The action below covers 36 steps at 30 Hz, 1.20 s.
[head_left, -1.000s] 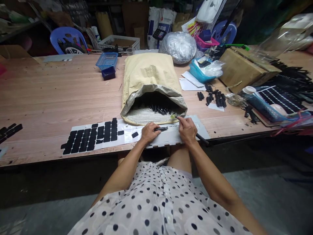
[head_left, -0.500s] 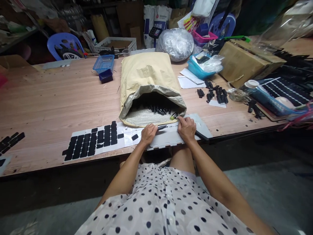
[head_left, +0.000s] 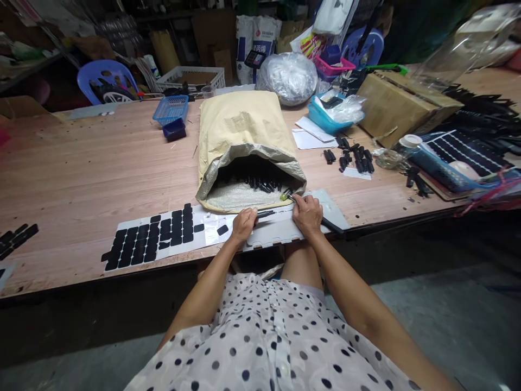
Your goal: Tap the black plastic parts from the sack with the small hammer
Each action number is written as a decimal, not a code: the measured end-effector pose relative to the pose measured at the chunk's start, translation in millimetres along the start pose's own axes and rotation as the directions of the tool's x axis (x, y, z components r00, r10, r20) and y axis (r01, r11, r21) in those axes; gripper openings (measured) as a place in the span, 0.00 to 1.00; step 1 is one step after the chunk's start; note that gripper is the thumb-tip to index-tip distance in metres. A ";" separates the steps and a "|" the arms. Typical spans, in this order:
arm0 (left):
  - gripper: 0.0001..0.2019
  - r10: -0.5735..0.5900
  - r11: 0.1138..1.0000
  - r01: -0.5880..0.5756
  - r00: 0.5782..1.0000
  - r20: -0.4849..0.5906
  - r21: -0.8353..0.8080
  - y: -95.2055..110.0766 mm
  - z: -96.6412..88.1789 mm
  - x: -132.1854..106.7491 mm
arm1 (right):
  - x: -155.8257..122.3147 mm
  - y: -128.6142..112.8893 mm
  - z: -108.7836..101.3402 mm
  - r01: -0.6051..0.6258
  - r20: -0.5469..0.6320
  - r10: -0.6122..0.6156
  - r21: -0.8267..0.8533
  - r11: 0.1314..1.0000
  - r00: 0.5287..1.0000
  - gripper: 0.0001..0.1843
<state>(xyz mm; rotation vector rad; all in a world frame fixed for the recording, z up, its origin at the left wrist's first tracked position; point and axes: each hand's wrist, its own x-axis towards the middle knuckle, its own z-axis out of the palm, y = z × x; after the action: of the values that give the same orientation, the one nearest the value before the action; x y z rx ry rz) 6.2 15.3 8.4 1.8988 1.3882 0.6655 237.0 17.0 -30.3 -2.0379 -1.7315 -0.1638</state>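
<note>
My left hand [head_left: 245,222] is closed on a thin, pointed black strip [head_left: 265,214], which sticks out to the right over the grey board [head_left: 268,234]. In my right hand [head_left: 308,215] is a tool with a black handle [head_left: 332,225] and a small yellow-green head [head_left: 286,194]; its exact kind is unclear. That head lies at the mouth of a cream woven sack [head_left: 240,119]. Inside the open sack are several slim black pieces [head_left: 264,183]. Left of my left hand, a white sheet [head_left: 211,231] carries rows of rounded black pads [head_left: 136,244].
Small black parts [head_left: 358,157] lie to the right, near a blue basin [head_left: 329,120] and a cardboard box [head_left: 401,106]. A blue basket [head_left: 171,108] and dark blue tray [head_left: 174,130] stand at the back left. The table's front edge runs under my wrists.
The view has shifted slightly. Both hands keep nearly the same place and the same grip, with the black strip and the tool still held.
</note>
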 end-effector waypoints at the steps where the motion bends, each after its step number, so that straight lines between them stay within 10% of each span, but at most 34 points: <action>1: 0.23 0.021 1.000 -0.021 1.000 0.011 -0.014 3.2 -1.8 -6.6 | 0.0 -0.3 0.1 0.001 -0.001 -0.001 -0.003 1.000 1.000 0.19; 8: 0.17 0.091 0.994 -0.054 0.894 0.439 -0.097 4.6 16.6 -86.4 | -0.1 -1.6 1.2 0.004 -0.025 -0.005 -0.005 1.000 1.000 0.19; 12: 0.16 -0.203 0.979 0.167 0.861 0.466 0.119 -22.9 46.1 -105.0 | 0.2 -1.4 1.5 0.005 -0.022 -0.005 -0.006 1.000 1.000 0.18; 17: 0.19 -0.542 0.840 0.454 0.724 0.427 0.296 -48.7 60.7 -100.8 | 0.3 0.1 1.5 0.016 -0.049 -0.017 -0.010 1.000 0.999 0.19; 22: 0.13 -0.221 0.975 0.169 0.758 0.613 0.142 -33.8 43.4 -97.7 | -0.9 2.2 1.8 0.039 -0.061 -0.039 -0.012 0.999 0.997 0.18; 26: 0.13 0.123 0.963 0.107 0.636 0.761 -0.245 -10.5 8.4 -60.1 | -2.4 3.9 1.9 0.046 -0.059 -0.047 -0.023 0.999 0.997 0.18; 28: 0.16 0.093 0.938 0.159 0.741 0.666 -0.308 -6.0 -10.3 -23.5 | -3.1 4.1 1.5 0.051 -0.057 -0.052 -0.024 0.998 0.997 0.18; 31: 0.15 -0.082 0.977 0.121 0.974 0.213 -0.174 -10.4 -30.6 42.9 | -4.3 2.9 0.3 0.054 -0.051 -0.055 -0.021 0.998 0.997 0.18; 33: 0.12 -0.131 0.991 0.133 0.985 -0.113 0.011 -17.6 -38.5 85.9 | -5.2 1.7 -0.8 0.058 -0.048 -0.059 -0.026 0.998 0.997 0.18; 36: 0.15 -0.070 0.982 0.109 0.969 -0.237 0.157 -29.1 -47.9 137.0 | -7.6 0.6 -2.2 0.063 -0.067 -0.067 -0.051 0.997 0.996 0.18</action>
<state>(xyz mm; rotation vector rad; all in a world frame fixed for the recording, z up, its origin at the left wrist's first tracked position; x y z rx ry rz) -5.8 162.5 17.7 1.9217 1.7152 0.7638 236.5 9.1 -31.3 -1.9869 -1.7682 -0.2957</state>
